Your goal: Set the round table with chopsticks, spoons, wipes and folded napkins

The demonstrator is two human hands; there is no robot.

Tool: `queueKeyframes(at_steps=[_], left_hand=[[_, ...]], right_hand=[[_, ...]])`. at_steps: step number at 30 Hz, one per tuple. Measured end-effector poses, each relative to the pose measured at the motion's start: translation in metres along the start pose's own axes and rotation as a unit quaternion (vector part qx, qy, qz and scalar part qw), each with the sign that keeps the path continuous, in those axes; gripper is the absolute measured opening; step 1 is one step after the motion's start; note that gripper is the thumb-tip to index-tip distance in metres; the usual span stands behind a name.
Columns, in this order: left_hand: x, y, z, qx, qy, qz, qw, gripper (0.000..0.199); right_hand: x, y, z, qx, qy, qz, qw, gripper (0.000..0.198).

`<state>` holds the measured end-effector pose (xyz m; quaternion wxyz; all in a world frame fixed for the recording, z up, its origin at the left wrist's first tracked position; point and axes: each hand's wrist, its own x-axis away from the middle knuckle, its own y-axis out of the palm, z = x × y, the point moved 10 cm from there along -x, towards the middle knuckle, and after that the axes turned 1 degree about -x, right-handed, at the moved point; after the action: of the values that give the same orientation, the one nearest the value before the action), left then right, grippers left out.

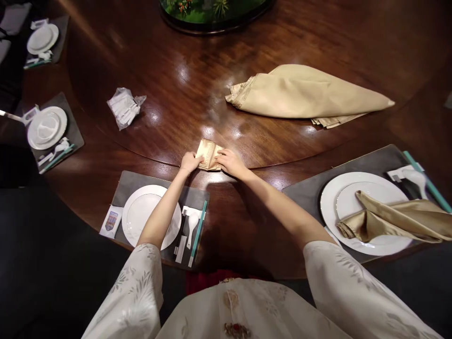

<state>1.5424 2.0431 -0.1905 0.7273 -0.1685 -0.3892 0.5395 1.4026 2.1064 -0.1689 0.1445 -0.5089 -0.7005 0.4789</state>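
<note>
A gold cloth napkin (209, 151), folded into a small compact block with a crease down its middle, lies at the edge of the table's raised round centre. My left hand (190, 162) grips its left side, the thumb resting on top. On the right side my right hand (230, 162) holds it, fingers bent over the cloth. Both hands' undersides are hidden. Farther off to the right, a stack of folded gold napkins (307, 94) lies on the wood. A crumpled clear plastic bag with white packets (125, 108) sits beyond my left hand.
Below my left forearm is a white plate (132, 216) on a grey placemat (132, 181), with a white spoon (192, 225) and teal-sleeved chopsticks (199, 230). At right, another plate (330, 202) bears a twisted gold napkin (391, 219). A green planted centrepiece (215, 12) stands at the back.
</note>
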Motion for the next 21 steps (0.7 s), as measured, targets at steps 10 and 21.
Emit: queueKeyframes(at_steps=[10, 21], left_hand=[[0.038, 0.026, 0.06, -0.328, 0.237, 0.014, 0.914, 0.029], [0.019, -0.042, 0.057, -0.075, 0.15, 0.127, 0.978, 0.016]], right_hand=[[-0.017, 0.006, 0.019, -0.1, -0.054, -0.087, 0.99, 0.024], [-0.027, 0.014, 0.054, -0.038, 0.187, 0.007, 0.982, 0.035]])
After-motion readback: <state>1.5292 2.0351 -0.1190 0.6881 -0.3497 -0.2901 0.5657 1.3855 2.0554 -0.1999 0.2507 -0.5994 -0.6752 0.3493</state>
